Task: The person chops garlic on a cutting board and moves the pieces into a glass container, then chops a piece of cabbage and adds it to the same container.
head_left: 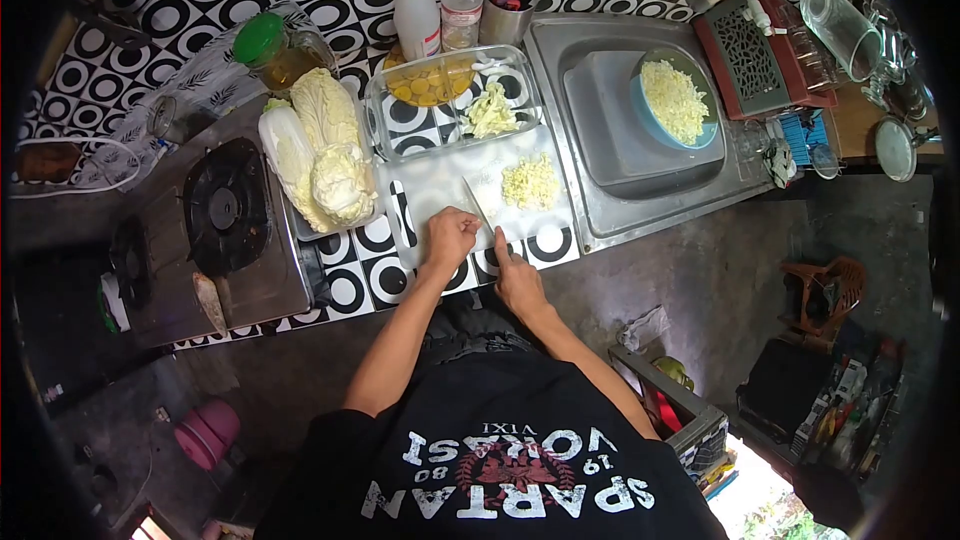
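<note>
My right hand (519, 283) grips a knife (479, 203), its index finger stretched along the handle. The blade lies over a whitish cutting board (432, 198). My left hand (452, 234) rests on the board beside the blade with curled fingers; anything under them is hidden. Right of the knife sits a pile of finely chopped pale cabbage (531, 183). Behind the board, a clear rectangular container (408, 143) has larger cabbage pieces (490, 110) in its right part. Whole napa cabbages (322, 140) lie in a tray to the left.
A blue bowl (645, 112) of chopped cabbage stands in the steel sink (600, 185) at right. A gas stove (228, 208) is at left. Bottles (461, 15) and a utensil cup (506, 22) line the back. A dish rack (742, 55) stands at far right.
</note>
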A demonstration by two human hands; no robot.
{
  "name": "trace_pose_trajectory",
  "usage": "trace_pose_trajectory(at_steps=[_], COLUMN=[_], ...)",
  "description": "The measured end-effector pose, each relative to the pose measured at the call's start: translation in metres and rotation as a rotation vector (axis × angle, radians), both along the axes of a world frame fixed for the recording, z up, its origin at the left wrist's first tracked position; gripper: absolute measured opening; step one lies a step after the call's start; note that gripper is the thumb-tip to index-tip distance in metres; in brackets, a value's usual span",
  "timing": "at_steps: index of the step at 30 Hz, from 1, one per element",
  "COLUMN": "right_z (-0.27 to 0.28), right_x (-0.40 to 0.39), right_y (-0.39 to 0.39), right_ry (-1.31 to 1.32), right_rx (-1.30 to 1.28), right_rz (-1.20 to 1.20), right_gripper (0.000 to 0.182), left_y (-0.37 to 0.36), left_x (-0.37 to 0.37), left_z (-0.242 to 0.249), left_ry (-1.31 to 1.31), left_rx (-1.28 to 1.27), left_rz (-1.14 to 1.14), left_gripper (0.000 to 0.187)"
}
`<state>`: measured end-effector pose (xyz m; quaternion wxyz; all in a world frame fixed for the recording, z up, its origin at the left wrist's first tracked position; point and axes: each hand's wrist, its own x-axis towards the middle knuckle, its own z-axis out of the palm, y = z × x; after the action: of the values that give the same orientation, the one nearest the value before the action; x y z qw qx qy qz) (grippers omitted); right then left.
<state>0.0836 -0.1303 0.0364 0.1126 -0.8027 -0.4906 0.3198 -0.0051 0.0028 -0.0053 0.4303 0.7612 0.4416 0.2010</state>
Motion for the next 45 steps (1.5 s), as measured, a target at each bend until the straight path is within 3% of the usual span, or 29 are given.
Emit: trace_pose_trajectory(at_steps=[10,15,16,21,26,27,31,33,39,45], right_z=[0.009,0.023,0.019,0.001,-0.009,0.001,0.009,0.017,0.015,0.000], right_x=[0.008,0.002,0.001,0.000,0.005,0.006,0.009,0.008,0.000,0.002], right_y=[0.034,0.009,0.004,0.003,0.027,0.034,0.041,0.035,0.001,0.013], right_ry=[-0.009,0.024,0.036,0.011,-0.074,-0.043,-0.027,0.020,0.032,0.004], right_rx=[0.039,0.027,-0.022,-0.037,0.081,0.068,0.033,-0.046,-0.048,0.020], right_rz=[0.039,0.012,0.002,-0.002,0.050,0.049,0.059,0.057,0.026,0.044], right_gripper=[0.086,0.082,0.088,0.092,0.090,0.075,0.080,0.086,0.094,0.090], left_y=[0.001,-0.002,-0.003,-0.005,0.000,0.001,0.001,0.001,0.002,0.002], left_x=[0.002,0.005,0.006,0.005,0.001,0.001,0.005,0.004,0.002,0.000], left_z=[0.002,0.015,0.014,0.008,-0.002,-0.002,0.004,0.006,0.005,0.001], left_ry=[0.014,0.079,0.080,-0.028,0.044,0.054,0.051,0.009,0.010,-0.016], left_rx=[0.082,-0.130,-0.132,-0.011,0.086,0.131,0.083,-0.093,-0.010,0.020], left_rz=[-0.023,0.079,0.081,0.079,-0.053,-0.100,-0.027,0.078,0.030,0.003], left_gripper=[0.011,0.011,0.011,0.008,0.010,0.009,0.009,0.010,0.013,0.014])
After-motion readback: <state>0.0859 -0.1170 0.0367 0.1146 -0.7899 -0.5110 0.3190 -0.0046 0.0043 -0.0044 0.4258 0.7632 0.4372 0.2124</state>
